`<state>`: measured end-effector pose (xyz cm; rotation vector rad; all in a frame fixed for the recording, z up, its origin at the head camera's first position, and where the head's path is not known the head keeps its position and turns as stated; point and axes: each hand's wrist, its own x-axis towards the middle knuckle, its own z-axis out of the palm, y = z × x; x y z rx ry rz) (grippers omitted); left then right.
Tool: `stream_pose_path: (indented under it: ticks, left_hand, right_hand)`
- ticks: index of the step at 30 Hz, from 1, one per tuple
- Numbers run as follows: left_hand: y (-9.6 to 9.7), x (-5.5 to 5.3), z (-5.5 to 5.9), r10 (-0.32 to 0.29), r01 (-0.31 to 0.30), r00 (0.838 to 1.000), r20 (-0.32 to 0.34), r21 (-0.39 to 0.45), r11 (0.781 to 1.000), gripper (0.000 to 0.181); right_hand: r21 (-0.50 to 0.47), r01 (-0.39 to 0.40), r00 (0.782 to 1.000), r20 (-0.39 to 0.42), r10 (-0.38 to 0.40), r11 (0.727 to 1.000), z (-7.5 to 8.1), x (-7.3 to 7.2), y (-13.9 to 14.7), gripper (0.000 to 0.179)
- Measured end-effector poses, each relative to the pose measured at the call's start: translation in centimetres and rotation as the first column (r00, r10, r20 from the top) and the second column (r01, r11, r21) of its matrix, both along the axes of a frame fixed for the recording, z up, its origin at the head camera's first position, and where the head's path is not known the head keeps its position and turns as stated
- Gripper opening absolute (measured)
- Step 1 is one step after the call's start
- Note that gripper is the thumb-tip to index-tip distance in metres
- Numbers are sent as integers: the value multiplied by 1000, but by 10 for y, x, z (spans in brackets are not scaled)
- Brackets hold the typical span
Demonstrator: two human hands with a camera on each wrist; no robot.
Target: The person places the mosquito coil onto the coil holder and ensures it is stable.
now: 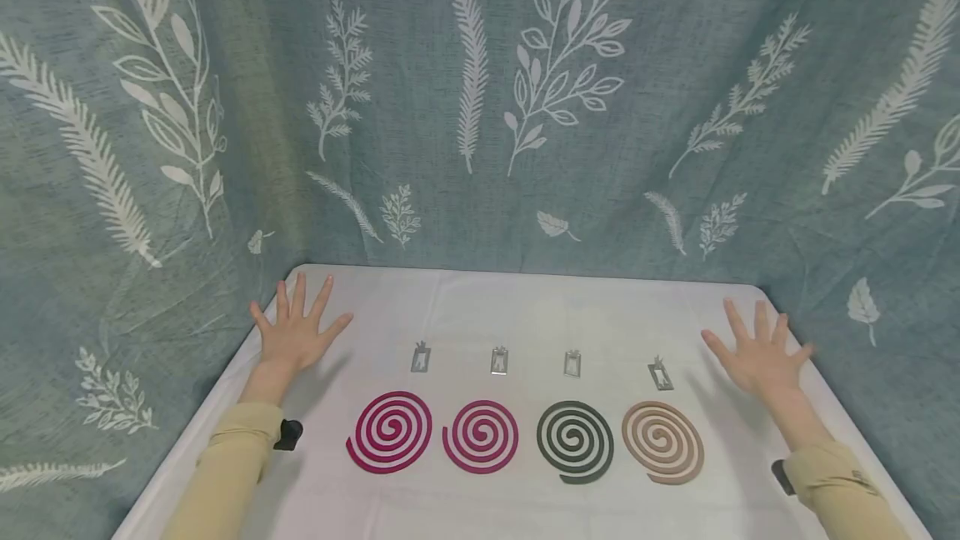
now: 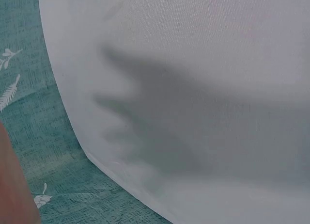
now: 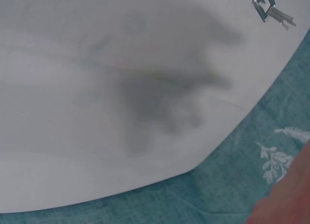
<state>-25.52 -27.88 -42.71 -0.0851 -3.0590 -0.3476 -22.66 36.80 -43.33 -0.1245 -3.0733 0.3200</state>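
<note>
My left hand is spread with straight fingers above the table's left side, its shadow falling on the white cloth. Over on the right side, my right hand hovers the same way, holding nothing. Between them lies a row of flat spiral mosquito coils: two magenta ones, a left coil and its neighbour, then a dark green coil and a tan coil. Behind each coil is a small metal coil stand, the rightmost stand being nearest my right hand; a stand also shows in the right wrist view.
A white cloth covers the table, whose far corners are rounded. Blue-green curtain fabric with white leaf prints hangs behind and along both sides. Small black devices sit at my wrists, one at the left cuff.
</note>
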Motion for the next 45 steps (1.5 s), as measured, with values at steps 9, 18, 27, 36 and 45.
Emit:
stream_pose_path:
  ticks: [9,18,27,36,45]
  left_hand:
    - [-1,1,1,-28,28,1000,-8,-9,1000,80]
    - [-2,5,0,-49,49,999,-18,-13,999,80]
    - [-3,10,0,-79,79,997,-18,-13,997,80]
    - [-3,12,1,-102,102,995,-13,-26,994,81]
    - [-5,16,1,-133,132,991,-21,-44,990,81]
  right_hand:
    - [-4,-25,999,-39,24,1000,1,1,-16,82]
    - [0,-63,998,-27,63,998,4,3,-33,81]
    - [5,-113,993,-30,113,994,4,6,-48,80]
    - [6,-142,989,-37,142,990,4,6,-61,80]
    - [-10,-178,984,-7,177,984,5,5,-81,79]
